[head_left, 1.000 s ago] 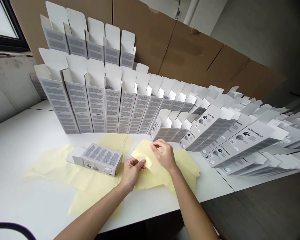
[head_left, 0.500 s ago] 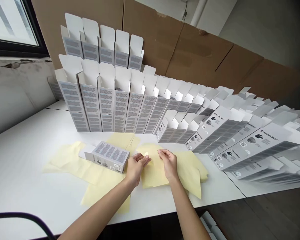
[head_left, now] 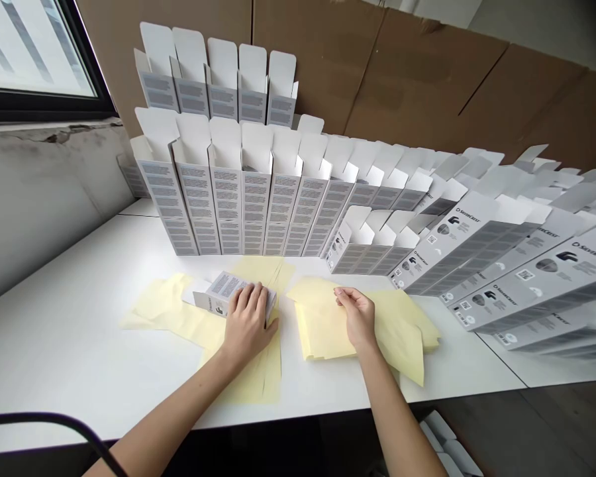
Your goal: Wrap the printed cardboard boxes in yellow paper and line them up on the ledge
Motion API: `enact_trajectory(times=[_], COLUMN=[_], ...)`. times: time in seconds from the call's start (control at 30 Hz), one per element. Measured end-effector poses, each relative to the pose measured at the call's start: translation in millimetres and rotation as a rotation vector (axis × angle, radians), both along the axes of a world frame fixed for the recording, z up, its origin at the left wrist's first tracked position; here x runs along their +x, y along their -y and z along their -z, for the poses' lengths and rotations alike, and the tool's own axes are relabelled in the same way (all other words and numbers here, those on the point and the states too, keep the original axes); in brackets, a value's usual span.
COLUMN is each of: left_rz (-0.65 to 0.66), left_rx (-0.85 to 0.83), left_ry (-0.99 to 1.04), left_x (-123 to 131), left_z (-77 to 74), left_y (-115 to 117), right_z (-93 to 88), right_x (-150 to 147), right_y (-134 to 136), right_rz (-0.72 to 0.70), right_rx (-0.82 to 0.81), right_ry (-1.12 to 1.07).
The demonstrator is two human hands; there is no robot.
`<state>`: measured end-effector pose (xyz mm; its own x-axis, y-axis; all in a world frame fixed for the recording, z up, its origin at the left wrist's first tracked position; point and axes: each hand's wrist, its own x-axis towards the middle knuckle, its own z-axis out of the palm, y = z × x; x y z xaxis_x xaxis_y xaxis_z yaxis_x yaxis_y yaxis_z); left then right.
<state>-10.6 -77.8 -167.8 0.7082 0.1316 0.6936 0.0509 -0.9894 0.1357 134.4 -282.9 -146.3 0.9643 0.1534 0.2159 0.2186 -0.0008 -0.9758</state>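
A small printed carton [head_left: 223,283] lies on its side, its flap open toward the left. My left hand [head_left: 248,315] is laid over the carton's right end, fingers across the top and thumb down by the end. My right hand [head_left: 360,315] is closed in a pinch above a stack of yellow paper sheets [head_left: 322,331]; whatever lies between its fingertips is too small to make out. More yellow sheets [head_left: 161,308] are spread beneath and around the carton.
Rows of upright open-topped cartons [head_left: 231,205] stand along the back, with more cartons [head_left: 451,232] on the right. Brown cardboard [head_left: 318,59] rises behind them. The white table [head_left: 79,298] has its front edge near me. A black cable [head_left: 44,418] curves in at lower left.
My left hand has moved left from beside my right hand onto the carton. My right hand keeps its pinch over the yellow stack. The whole view has shifted somewhat.
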Motion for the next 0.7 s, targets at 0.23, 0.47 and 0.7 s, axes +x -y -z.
enact_trajectory(times=[0.23,0.47,0.7], left_rz=[0.04,0.057,0.08], left_rx=[0.038,0.084,0.06], left_ry=[0.045,0.125,0.176], left_x=[-1,2,4], left_z=[16.1,21.5,22.8], left_y=[-7,-8,-8], right_z=[-21.5,-24.2,-10.4], right_x=[-34,-43,-42], right_y=[-29,-70,-73], right_rz=[-0.067,-0.269,-0.214], right_rx=[-0.233,-0.355,-0.429], right_ry=[0.58,0.902,1.104])
